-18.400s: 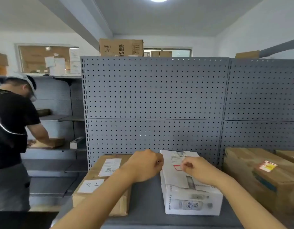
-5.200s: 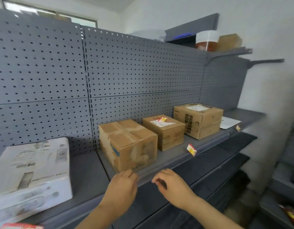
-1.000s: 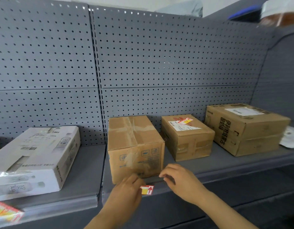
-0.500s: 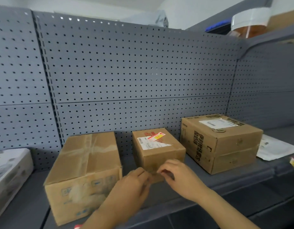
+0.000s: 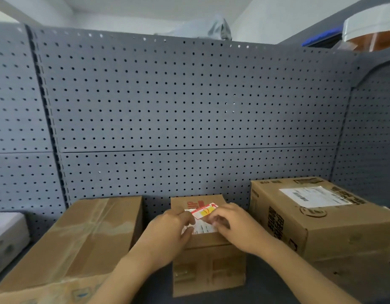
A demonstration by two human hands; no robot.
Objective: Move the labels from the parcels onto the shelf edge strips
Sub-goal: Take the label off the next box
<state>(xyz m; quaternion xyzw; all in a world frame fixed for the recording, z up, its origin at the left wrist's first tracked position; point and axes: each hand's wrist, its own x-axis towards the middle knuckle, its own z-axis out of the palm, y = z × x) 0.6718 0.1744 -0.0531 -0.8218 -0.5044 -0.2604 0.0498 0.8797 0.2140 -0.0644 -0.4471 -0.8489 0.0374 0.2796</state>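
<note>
Large taped brown cardboard box (image 5: pixel 84 244) left of both hands, left hand (image 5: pixel 167 233) pinching the red-and-yellow label (image 5: pixel 204 211) atop the small brown cardboard parcel (image 5: pixel 208 268), right hand (image 5: pixel 235 227) gripping the label's other edge, bigger printed carton (image 5: pixel 317 218) to the right.

A stockroom: grey pegboard shelving (image 5: pixel 189 110) holding taped cardboard parcels (image 5: pixel 321 218).
</note>
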